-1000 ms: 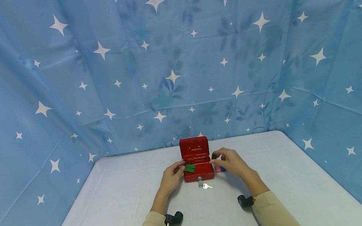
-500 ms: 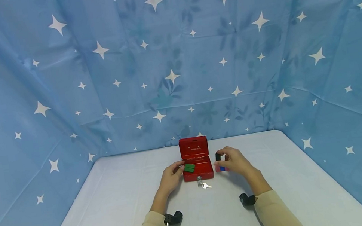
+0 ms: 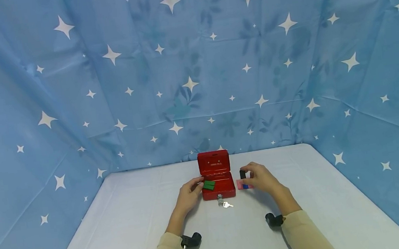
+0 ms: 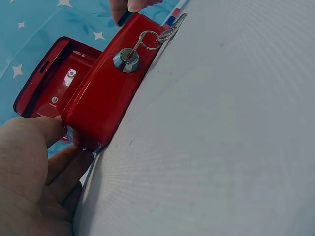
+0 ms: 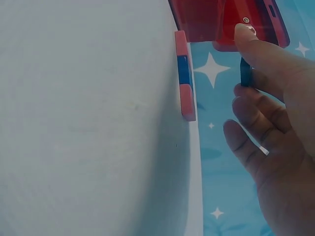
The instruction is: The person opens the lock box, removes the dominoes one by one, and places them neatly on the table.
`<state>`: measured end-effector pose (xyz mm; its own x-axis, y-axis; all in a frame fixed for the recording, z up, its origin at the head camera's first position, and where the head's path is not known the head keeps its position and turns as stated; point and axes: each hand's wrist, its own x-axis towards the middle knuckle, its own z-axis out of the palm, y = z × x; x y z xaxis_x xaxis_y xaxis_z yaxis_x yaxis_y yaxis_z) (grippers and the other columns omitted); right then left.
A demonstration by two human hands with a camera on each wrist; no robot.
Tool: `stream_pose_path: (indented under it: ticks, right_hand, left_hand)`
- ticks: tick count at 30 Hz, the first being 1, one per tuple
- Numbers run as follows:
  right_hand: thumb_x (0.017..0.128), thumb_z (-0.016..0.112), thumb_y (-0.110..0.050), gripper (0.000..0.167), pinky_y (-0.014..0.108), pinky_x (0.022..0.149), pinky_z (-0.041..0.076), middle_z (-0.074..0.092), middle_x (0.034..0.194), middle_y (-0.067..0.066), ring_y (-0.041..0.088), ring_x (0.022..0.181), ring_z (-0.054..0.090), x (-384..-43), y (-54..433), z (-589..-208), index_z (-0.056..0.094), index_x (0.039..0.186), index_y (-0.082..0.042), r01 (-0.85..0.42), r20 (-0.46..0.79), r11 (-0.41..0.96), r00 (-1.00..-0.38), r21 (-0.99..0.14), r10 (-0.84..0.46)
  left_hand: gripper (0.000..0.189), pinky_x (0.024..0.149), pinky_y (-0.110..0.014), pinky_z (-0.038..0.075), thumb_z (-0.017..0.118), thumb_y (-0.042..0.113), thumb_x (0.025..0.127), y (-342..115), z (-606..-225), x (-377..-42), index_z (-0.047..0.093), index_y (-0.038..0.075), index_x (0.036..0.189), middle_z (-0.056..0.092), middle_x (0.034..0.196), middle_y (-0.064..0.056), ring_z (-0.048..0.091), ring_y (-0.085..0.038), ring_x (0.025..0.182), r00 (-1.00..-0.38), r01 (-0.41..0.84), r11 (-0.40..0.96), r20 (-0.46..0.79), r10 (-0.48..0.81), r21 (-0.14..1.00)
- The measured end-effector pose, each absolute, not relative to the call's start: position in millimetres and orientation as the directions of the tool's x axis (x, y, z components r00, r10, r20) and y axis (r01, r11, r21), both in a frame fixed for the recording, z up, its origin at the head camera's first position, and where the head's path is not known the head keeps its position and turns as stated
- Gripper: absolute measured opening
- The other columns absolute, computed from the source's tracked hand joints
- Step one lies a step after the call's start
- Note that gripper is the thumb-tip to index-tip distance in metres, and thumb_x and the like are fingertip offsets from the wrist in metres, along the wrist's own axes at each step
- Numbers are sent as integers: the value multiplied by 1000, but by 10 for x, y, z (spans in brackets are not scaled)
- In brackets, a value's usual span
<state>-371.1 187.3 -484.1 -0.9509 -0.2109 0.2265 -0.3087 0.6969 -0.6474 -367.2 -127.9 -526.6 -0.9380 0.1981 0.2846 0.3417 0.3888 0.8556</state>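
Note:
A red cash box [image 3: 219, 194] stands on the table with its lid [image 3: 213, 162] raised. Inside, at the left, lie green blocks [image 3: 209, 185]. My left hand [image 3: 187, 198] grips the box's left side, thumb near the rim and fingers against the outer wall in the left wrist view. My right hand [image 3: 260, 179], right of the box, pinches a small dark block [image 5: 246, 73] upright between thumb and fingers. Below it in the head view, a pink and blue block piece [image 5: 183, 69] rests on the table beside the box. A key [image 4: 134, 46] sits in the lock [image 4: 126, 60].
A second key [image 3: 227, 205] hangs from the ring and lies in front of the box. The white table [image 3: 122, 225] reaches back to a blue star-patterned curtain [image 3: 142, 86]. Wrist cameras [image 3: 192, 240] are strapped on both arms.
My right hand has moved right with the dark block, from the box's right edge to over the pink and blue piece. My left hand has stayed at the box.

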Motion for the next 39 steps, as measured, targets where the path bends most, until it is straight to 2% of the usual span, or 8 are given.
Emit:
stream_pose_path:
  ticks: [7, 26, 39]
  right_hand:
    - [87, 85, -18, 46, 28, 66, 53, 69, 118, 9, 19, 86, 57, -3723, 1907, -4858, 71, 129, -4, -299, 200, 697, -954, -652, -222]
    - [83, 88, -18, 48, 30, 68, 52, 69, 118, 10, 20, 87, 57, -3721, 1993, -4885, 72, 126, -6, -223, 97, 703, -972, -675, -215]
    - [83, 88, -16, 49, 32, 75, 51, 70, 121, 11, 21, 91, 57, -3693, 2044, -4873, 71, 127, -3, -211, 92, 743, -976, -635, -198]
  left_hand:
    - [34, 114, -50, 49, 58, 21, 107, -1281, -5284, -3677, 66, 11, 138, 65, 144, -8, 59, -30, 136, -940, 338, 404, 280, 197, 850]
    - [34, 114, -53, 48, 58, 22, 107, -1275, -5282, -3680, 66, 9, 138, 65, 144, -11, 58, -33, 136, -934, 353, 399, 297, 197, 846]
    - [34, 113, -53, 49, 58, 22, 107, -1280, -5279, -3677, 67, 9, 137, 65, 143, -11, 59, -32, 134, -932, 359, 391, 302, 201, 847]
